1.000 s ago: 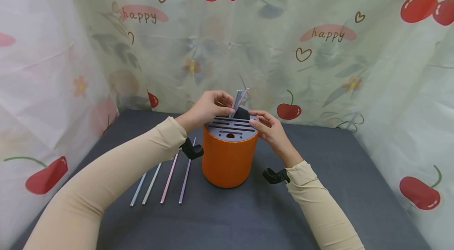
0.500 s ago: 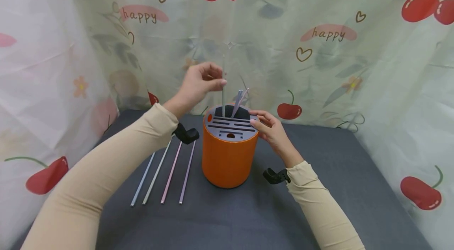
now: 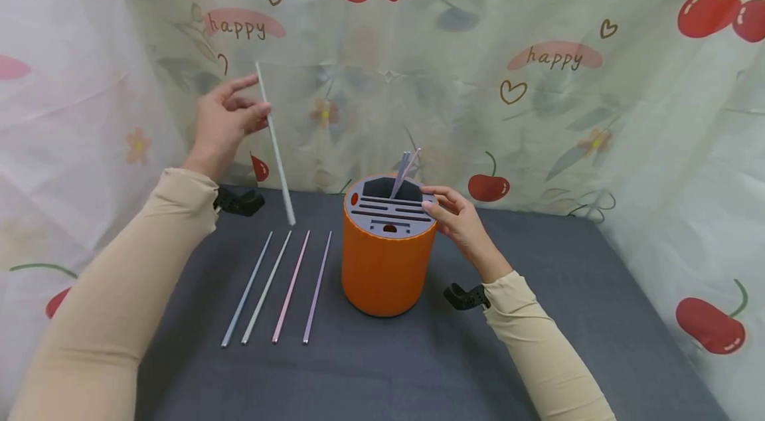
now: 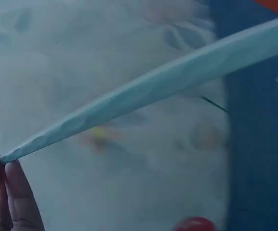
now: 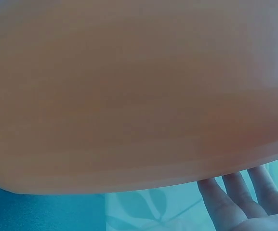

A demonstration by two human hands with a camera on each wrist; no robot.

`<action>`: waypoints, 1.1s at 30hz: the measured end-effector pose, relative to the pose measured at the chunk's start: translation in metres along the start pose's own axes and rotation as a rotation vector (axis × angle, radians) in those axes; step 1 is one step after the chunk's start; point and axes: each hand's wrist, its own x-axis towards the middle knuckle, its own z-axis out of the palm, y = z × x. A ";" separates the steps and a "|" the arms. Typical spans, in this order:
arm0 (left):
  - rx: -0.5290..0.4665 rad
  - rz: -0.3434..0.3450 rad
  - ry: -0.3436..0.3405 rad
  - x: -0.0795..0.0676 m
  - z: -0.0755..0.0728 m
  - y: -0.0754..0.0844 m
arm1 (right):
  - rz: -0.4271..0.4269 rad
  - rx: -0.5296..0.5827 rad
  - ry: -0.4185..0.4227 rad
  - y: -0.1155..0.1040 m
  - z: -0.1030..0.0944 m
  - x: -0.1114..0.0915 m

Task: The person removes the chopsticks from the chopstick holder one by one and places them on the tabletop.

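Note:
My left hand (image 3: 222, 122) pinches a pale green chopstick (image 3: 277, 155) near its upper end, above the back left of the table. In the left wrist view, the same chopstick (image 4: 129, 96) runs up and right from the fingertips. My right hand (image 3: 463, 225) holds the right rim of an orange cylindrical knife block (image 3: 385, 275), thumb at the top edge; the right wrist view shows fingers touching its side. Blue and pinkish chopsticks (image 3: 399, 175) stand leaning in the dark rear opening of its grey slotted top (image 3: 388, 214).
Left of the block lie a blue chopstick (image 3: 246, 291), a pale green chopstick (image 3: 267, 288), a pink chopstick (image 3: 291, 288) and a purple chopstick (image 3: 317, 288), roughly parallel. A dark cloth (image 3: 382, 374) covers the table. Cherry-print curtains (image 3: 430, 89) enclose the back and sides.
My left hand has drawn the pale green chopstick up out of the block's rear opening and carried it left, over the laid-out chopsticks. The right hand and block have stayed put.

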 end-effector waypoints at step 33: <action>0.735 -0.561 -0.244 -0.036 -0.079 -0.209 | 0.004 -0.002 0.001 -0.001 0.000 -0.001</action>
